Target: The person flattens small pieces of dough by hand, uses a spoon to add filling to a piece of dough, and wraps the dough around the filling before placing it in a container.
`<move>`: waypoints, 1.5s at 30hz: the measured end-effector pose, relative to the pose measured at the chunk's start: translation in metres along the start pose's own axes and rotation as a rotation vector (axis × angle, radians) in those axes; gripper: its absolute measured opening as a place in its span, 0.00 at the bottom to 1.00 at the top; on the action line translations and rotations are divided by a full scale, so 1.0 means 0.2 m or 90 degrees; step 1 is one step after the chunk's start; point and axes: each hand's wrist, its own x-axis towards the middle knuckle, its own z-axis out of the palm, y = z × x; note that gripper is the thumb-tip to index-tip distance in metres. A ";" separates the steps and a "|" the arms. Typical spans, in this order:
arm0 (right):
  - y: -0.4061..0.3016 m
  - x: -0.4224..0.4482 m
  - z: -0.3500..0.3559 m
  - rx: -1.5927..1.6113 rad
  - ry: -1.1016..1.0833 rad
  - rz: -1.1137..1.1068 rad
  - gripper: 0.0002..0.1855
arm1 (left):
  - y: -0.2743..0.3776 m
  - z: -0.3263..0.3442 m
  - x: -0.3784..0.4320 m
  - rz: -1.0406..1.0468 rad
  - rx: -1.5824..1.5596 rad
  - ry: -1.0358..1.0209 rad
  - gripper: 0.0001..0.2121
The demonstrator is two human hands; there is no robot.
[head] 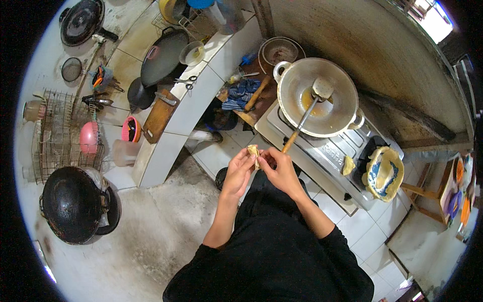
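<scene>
Between the fingers of both hands is a small pale folded piece of dough (254,151). My left hand (238,171) holds it from the left, while the fingertips of my right hand (278,166) pinch its right edge. Just beyond my right hand, the wooden handle of a metal spatula (310,113) slants down from a large aluminium wok (288,113). Some yellowish oil sits at the bottom of the wok, under the spatula's perforated head. Another folded dough piece (348,165) lies on the gas stove (320,158), beside a blue-patterned plate (384,171) lined with dough.
A tiled counter (188,113) at the left bears scissors (185,80) and a wooden cutting board (161,115). A blue striped cloth (239,94) and a wooden stick (258,93) lie left of the stove. Blackened woks (71,205) sit at far left, below a wire dish rack (56,132).
</scene>
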 end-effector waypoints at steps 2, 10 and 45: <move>-0.01 0.04 0.05 0.013 -0.006 -0.011 0.10 | 0.03 -0.05 0.01 0.007 0.002 0.019 0.17; 0.07 0.33 0.22 -0.044 0.002 0.059 0.09 | 0.20 -0.38 0.17 0.029 -0.036 0.114 0.17; 1.58 2.39 0.60 -0.636 0.089 0.218 0.04 | 0.15 -1.38 2.10 -0.049 0.157 0.041 0.19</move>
